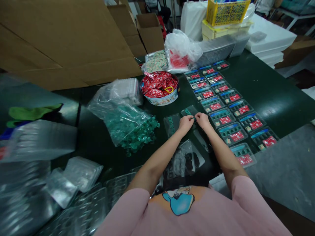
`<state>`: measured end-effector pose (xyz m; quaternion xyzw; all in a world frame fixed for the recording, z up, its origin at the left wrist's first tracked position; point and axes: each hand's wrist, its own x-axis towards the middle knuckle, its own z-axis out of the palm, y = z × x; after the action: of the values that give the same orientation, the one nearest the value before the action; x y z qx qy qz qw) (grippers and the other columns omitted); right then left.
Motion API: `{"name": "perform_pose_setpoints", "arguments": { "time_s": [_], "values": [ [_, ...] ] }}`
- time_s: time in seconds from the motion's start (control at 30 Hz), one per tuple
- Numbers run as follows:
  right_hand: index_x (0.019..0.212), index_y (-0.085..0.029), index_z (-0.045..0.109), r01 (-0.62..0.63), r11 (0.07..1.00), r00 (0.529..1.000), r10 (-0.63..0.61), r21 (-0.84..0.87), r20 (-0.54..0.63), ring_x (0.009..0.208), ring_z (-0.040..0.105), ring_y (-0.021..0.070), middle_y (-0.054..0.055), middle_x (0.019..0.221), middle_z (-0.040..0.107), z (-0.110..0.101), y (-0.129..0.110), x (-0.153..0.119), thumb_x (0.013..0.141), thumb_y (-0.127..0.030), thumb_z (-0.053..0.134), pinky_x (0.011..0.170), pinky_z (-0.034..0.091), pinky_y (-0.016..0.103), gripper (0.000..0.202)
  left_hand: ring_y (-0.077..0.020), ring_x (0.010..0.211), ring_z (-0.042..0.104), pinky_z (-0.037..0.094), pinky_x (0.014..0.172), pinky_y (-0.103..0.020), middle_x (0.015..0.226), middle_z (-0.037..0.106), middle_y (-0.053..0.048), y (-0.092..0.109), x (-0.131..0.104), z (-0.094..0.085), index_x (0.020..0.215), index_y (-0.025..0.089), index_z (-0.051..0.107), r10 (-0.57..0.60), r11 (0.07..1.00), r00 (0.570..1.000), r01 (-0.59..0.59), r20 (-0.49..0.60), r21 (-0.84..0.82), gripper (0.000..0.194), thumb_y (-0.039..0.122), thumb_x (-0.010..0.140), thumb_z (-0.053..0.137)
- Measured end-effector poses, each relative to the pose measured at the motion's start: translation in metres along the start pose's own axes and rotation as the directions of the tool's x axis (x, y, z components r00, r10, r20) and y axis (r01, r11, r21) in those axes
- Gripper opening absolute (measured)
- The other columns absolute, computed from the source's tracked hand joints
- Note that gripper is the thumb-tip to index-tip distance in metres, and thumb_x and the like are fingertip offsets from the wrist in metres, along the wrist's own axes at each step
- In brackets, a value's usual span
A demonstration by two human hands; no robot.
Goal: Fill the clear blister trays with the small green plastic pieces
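Observation:
Both hands meet over a clear tray (189, 110) holding small green pieces. My left hand (186, 123) is pinched at the tray's near edge, and my right hand (202, 120) is closed just beside it; between the fingertips is something small and greenish, too small to name. Another clear tray with green pieces (172, 125) lies left of my left hand. Further left, a pile of green pieces (137, 131) spills from a clear plastic bag (105, 101). Filled trays with red packets and blue items (224, 120) stand in rows to the right.
A round tin (161, 101) of red packets stands beyond the hands, near a white bag (182, 49). Stacked clear trays (44, 141) fill the left and near left. A large cardboard box (69, 42) rises at the back left, with a yellow basket (227, 13) at the back.

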<state>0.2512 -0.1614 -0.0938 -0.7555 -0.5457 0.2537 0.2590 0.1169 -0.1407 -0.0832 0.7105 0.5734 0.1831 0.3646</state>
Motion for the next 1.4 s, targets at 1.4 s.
{"name": "perform_pose_setpoints", "arguments": {
  "time_s": [1.4],
  "values": [
    [0.104, -0.020, 0.069, 0.483, 0.848, 0.876, -0.473, 0.218, -0.098, 0.089, 0.063, 0.0184, 0.007, 0.098, 0.067, 0.024, -0.071, -0.058, 0.088, -0.025, 0.056, 0.085, 0.048, 0.030, 0.021, -0.0186, 0.081, 0.064, 0.049, 0.082, -0.031, 0.089, 0.073, -0.006, -0.088, -0.054, -0.119, 0.095, 0.017, 0.074, 0.032, 0.932, 0.973, -0.112, -0.228, -0.344, 0.025, 0.019, 0.074, 0.061]
  ]
}}
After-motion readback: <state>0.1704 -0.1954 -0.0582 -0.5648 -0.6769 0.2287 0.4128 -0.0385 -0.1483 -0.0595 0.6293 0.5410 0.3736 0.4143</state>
